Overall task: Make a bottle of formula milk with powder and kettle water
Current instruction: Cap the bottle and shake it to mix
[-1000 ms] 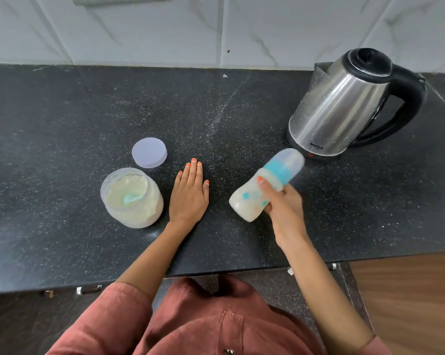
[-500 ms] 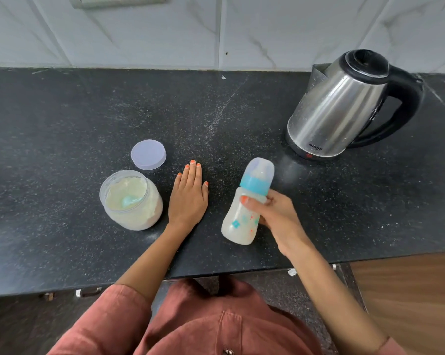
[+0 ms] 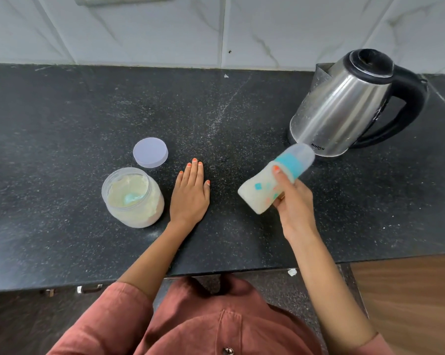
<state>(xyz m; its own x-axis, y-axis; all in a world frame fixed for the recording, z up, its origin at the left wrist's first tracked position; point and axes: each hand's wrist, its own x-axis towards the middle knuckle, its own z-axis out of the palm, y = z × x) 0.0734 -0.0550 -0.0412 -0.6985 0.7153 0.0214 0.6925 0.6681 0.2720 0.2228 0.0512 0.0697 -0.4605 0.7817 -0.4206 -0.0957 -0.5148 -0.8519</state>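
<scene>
My right hand (image 3: 294,201) grips a baby bottle (image 3: 261,187) full of milky liquid, with a blue collar and clear cap on. The bottle is tilted, cap pointing up and right toward the steel kettle (image 3: 342,108) at the back right. My left hand (image 3: 190,193) lies flat, palm down, on the black counter (image 3: 62,124). Just left of it stands an open jar of formula powder (image 3: 133,198) with a blue scoop lying inside. The jar's pale lid (image 3: 150,152) rests on the counter behind the jar.
The counter's front edge runs across below my forearms, with drawer handles (image 3: 89,289) under it. A white tiled wall (image 3: 216,29) backs the counter. Wooden flooring (image 3: 408,303) shows at the lower right.
The bottle went from tilted to nearly upright half a second ago and is tilted up-right again now, a shaking motion. My left hand has stayed flat in place.
</scene>
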